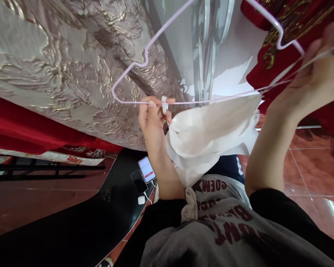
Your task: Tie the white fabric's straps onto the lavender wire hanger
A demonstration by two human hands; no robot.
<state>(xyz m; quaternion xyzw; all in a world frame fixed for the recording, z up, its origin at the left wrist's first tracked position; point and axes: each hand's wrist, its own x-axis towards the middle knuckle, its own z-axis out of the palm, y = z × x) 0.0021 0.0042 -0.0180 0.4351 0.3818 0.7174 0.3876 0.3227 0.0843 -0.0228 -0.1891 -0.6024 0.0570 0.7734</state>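
Observation:
My left hand (pixel 156 113) is closed around the lower bar of a pale pink clothes hanger (pixel 163 27), with a narrow white loop (pixel 164 105) at its fingers. A white cloth garment or bag (pixel 211 128) hangs below the bar, bunched close to this hand. At the right edge, my right hand (pixel 320 74) is raised near the hanger's right corner, blurred and partly cut off. A thin white strap (pixel 286 72) stretches from the cloth up across it. Whether its fingers grip the strap is unclear.
Shiny embossed fabric (pixel 80 70) hangs at the left, and red cloth with gold trim (pixel 289 55) at the right. Two phones (pixel 146 170) and a small white case (pixel 141 200) lie on a black bench (pixel 72 218). A metal frame (pixel 203 52) stands ahead.

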